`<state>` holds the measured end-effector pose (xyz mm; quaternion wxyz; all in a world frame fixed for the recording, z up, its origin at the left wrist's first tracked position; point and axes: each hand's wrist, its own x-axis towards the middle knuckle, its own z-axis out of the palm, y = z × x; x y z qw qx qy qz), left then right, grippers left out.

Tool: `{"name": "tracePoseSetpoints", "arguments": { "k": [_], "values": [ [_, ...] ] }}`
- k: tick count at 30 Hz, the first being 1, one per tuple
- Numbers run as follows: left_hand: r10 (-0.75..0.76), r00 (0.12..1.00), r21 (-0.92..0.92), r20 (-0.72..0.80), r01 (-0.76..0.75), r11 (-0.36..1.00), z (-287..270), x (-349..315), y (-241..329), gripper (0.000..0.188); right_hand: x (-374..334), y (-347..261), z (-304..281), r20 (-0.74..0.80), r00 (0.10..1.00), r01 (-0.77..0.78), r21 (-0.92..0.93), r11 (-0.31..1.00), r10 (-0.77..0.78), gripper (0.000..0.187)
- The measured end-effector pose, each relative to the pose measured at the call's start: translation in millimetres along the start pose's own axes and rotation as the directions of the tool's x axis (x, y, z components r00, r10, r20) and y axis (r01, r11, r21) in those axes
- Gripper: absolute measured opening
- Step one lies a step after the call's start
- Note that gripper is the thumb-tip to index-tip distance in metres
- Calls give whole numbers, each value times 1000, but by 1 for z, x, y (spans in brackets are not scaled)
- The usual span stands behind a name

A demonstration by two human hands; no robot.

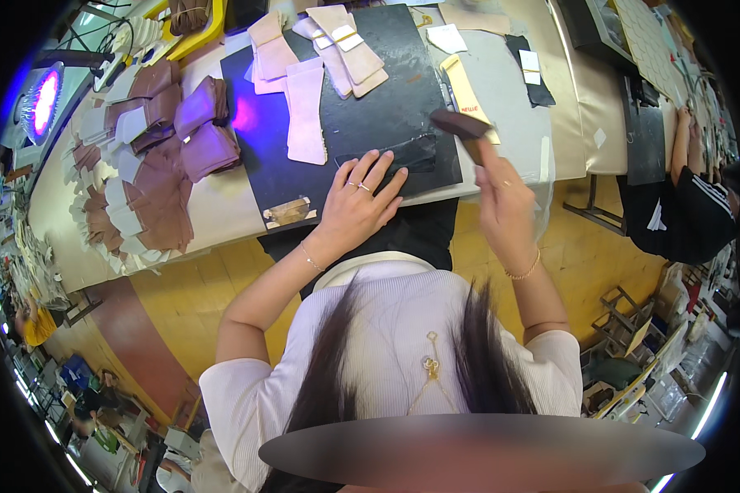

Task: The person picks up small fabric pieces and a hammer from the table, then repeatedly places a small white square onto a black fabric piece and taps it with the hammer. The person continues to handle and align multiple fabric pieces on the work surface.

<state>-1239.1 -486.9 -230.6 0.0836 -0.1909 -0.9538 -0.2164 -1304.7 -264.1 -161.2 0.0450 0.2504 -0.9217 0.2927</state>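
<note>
My left hand (355, 200) lies flat with fingers spread, its fingertips on a black, leather-like piece (418, 154). That piece rests on a dark work mat (370, 115) near the table's front edge. Gripped in my right hand (504, 197) is a hammer (459, 124) with a dark head and a short handle. The hammer is raised to the right of the black piece, slightly blurred. Beyond my left hand lie a pale pink cut piece (306, 115) and stacks of similar pieces (347, 49).
Brown folded pieces (207, 123) and fanned brown and grey pieces (152, 189) cover the table's left side. A lamp (45, 103) glows at far left. A cream strip (466, 94) lies beyond the hammer. Another person (678, 205) works at the right.
</note>
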Motion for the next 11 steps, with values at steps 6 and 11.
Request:
{"name": "tracePoseSetpoints", "arguments": {
  "k": [6,11],
  "values": [
    [-10,1000,13,10,10,1000,-1,2,1,43,6,-3,8,217,974,-35,-115,993,60,55],
    [3,1000,29,11,-3,1000,3,5,-2,51,-9,7,4,-160,986,-17,171,985,44,53]
  ]
}}
